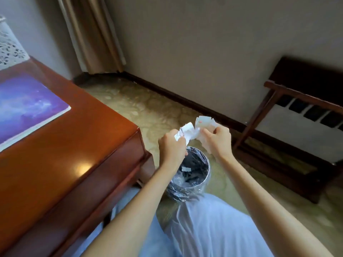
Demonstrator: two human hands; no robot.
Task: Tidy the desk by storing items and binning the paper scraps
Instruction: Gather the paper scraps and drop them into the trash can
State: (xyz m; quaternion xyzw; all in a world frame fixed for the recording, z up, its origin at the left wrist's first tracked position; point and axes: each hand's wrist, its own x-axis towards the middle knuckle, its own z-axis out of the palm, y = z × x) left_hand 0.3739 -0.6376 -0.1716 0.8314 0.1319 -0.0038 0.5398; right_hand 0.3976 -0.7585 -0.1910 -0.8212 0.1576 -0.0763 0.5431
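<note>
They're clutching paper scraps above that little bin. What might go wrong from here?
The bin has a narrow mouth, and the paper scraps gripped by the left hand and right hand spread about as wide, so some may flutter onto the carpet. Pieces could also snag on the crinkled plastic liner.

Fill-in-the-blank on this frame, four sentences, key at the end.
1. The scraps gripped by the left hand and the right hand are made of ____.
2. The hands hold them ____ the bin.
3. One white piece lies ____ the bin.
4. The book on the desk has a ____ cover.

Missing words: paper; above; inside; purple.
</note>
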